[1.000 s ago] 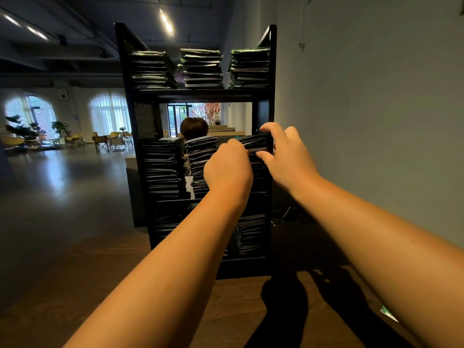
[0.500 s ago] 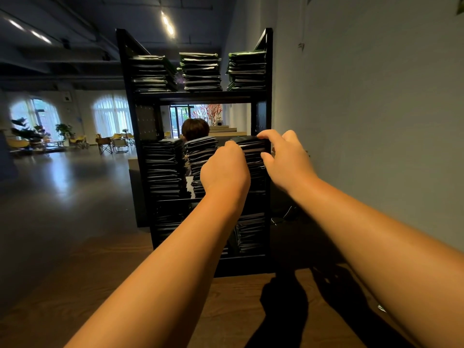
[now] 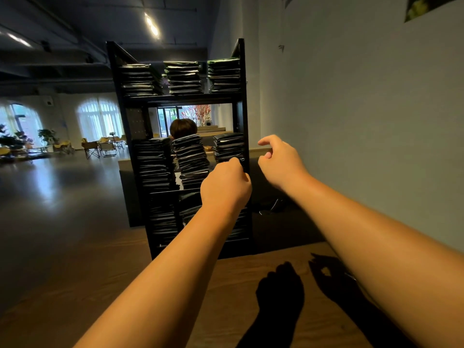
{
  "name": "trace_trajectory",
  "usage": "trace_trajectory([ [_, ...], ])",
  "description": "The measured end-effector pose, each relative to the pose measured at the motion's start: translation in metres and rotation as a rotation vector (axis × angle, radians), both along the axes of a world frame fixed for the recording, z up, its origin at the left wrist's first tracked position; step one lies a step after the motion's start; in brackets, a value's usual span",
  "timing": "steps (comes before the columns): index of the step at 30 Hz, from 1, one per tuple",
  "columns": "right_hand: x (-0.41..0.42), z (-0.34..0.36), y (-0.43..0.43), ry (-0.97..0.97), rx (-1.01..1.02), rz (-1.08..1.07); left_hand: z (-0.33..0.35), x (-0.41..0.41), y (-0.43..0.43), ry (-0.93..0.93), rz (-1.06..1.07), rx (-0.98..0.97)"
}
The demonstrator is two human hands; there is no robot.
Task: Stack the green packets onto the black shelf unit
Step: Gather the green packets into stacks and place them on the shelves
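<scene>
The left hand point(image 3: 226, 188) is bunched with its back toward me. Its fingers curl forward and out of sight against the front of the black shelf unit point(image 3: 183, 97), low on the right-hand stack of the middle shelf. Whether it has hold of a packet there, I cannot tell. The right hand point(image 3: 280, 163) hangs in the air just off the unit's right-hand post and holds nothing, its fingers loosely bent, forefinger and thumb apart. The two hands are near each other but not touching.

The green packets point(image 3: 223, 75) fill the unit. Three stacks sit side by side on the top shelf, and three taller ones stand on the middle shelf, the centre one leaning a little. More are packed on the bottom shelf, partly hidden by the left forearm. In this dim light most look dark, and the green shows only along the top of the upper right stack.

Behind the unit, in the gap above the middle stacks, is the top of a person's head point(image 3: 183, 128). A pale wall point(image 3: 364, 121) runs along the unit's right side. In front of the unit, a brown wooden surface point(image 3: 150, 285) carries the shadows of both hands. Far off to the unit's left, folding chairs point(image 3: 100, 148) and potted plants point(image 3: 47, 135) stand before arched windows. A ceiling light point(image 3: 152, 25) glows above the unit.
</scene>
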State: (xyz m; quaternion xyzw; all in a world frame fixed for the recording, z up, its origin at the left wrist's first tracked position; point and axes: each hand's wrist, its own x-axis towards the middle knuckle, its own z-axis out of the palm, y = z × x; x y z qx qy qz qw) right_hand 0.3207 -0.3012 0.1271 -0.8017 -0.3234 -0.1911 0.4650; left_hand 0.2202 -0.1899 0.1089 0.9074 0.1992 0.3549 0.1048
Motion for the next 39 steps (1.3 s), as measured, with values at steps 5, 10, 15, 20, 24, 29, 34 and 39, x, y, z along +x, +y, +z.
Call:
trace_trajectory([
  [5,0.014,-0.023,-0.042,0.112,-0.023,-0.072,-0.022,0.014,-0.042,0.135,-0.135,0.056],
  [10,0.038,-0.068,-0.109,0.225,-0.076,-0.188,-0.06,0.053,-0.093,0.267,-0.313,0.013],
  [15,0.073,-0.119,-0.205,0.395,-0.171,-0.419,-0.115,0.101,-0.151,0.404,-0.505,-0.099],
  [20,0.095,-0.171,-0.291,0.502,-0.234,-0.666,-0.161,0.142,-0.2,0.598,-0.522,-0.192],
  [24,0.101,-0.199,-0.33,0.577,-0.314,-0.832,-0.185,0.166,-0.221,0.719,-0.435,-0.269],
  [29,0.104,-0.237,-0.354,0.661,-0.445,-0.993,-0.2,0.176,-0.242,0.745,-0.379,-0.233],
  [34,0.102,-0.267,-0.353,0.606,-0.564,-0.998,-0.218,0.179,-0.264,0.647,-0.374,-0.145],
  [39,0.093,-0.266,-0.344,0.533,-0.507,-0.876,-0.22,0.182,-0.26,0.56,-0.441,-0.206],
])
